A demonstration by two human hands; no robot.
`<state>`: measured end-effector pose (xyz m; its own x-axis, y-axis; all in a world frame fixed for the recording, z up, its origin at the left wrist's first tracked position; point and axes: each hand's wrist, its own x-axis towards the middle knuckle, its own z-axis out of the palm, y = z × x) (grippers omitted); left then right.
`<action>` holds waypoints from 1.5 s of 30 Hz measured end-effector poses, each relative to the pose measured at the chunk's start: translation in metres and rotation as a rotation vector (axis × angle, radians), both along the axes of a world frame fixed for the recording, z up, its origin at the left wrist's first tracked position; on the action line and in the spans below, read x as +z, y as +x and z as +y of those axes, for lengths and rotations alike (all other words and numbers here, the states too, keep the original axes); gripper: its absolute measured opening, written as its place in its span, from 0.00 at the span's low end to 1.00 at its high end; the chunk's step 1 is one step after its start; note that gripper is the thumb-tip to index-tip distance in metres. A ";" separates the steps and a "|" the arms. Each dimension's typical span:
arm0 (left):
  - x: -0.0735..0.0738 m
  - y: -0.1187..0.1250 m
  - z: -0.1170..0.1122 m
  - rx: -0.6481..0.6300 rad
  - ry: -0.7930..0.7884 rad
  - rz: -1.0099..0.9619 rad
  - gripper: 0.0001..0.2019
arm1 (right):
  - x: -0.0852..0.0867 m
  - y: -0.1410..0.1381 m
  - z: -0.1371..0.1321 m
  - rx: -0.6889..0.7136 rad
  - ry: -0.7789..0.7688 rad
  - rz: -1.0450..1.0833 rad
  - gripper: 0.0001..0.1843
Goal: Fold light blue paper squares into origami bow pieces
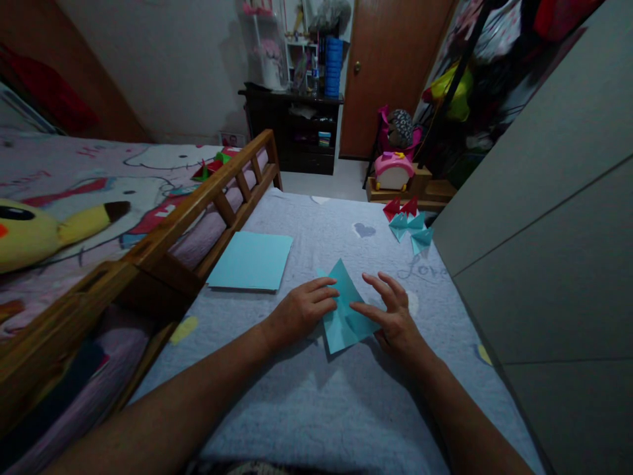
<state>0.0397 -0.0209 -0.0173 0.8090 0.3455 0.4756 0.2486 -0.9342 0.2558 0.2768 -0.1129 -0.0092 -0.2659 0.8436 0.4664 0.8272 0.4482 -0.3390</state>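
A light-blue sheet of origami paper (pixel 349 316), partly folded and creased, is between my two hands just above the bedspread. My left hand (pixel 309 303) grips its left edge, fingers on top and the thumb out of sight. At the right corner my right hand (pixel 393 313) pinches the paper between thumb and a finger, while its other fingers are raised and apart. Left of the hands lies a neat stack of light-blue paper (pixel 252 260). Beyond my right hand sit several folded pieces, blue ones (pixel 408 225) in front of red ones (pixel 399 208).
A wooden bed rail (pixel 212 191) runs along the left, with another bed behind it bearing a yellow plush toy (pixel 64 227) and red-green folded paper (pixel 212 166). A pale cabinet (pixel 544 218) borders the right side. A dark stand (pixel 291 132) and a door (pixel 390 72) are at the back.
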 end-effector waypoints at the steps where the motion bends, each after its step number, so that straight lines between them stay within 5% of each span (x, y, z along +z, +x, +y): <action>1: -0.001 -0.001 0.000 -0.001 -0.026 -0.018 0.11 | 0.000 0.001 0.000 0.001 -0.003 -0.022 0.20; 7: 0.001 -0.008 -0.001 0.014 -0.097 0.029 0.16 | 0.001 0.004 0.000 -0.036 -0.017 -0.077 0.13; 13: 0.005 -0.009 -0.005 0.095 -0.008 0.149 0.11 | 0.001 0.007 0.001 0.056 -0.066 -0.090 0.20; 22: -0.001 -0.012 0.001 0.067 -0.140 0.165 0.09 | -0.007 0.012 0.001 0.154 -0.265 0.116 0.22; 29: 0.002 -0.013 0.001 0.115 -0.431 -0.088 0.05 | -0.008 0.009 0.003 0.007 -0.384 0.370 0.12; 37: 0.008 -0.006 -0.005 0.355 -0.807 -0.179 0.06 | -0.008 -0.005 0.011 -0.175 -0.408 0.502 0.08; 40: 0.006 -0.005 -0.007 0.442 -0.808 -0.163 0.08 | -0.010 -0.009 0.013 -0.288 -0.363 0.556 0.11; 45: 0.007 0.000 -0.009 0.569 -0.679 -0.131 0.29 | -0.011 -0.012 0.013 -0.430 -0.293 0.597 0.22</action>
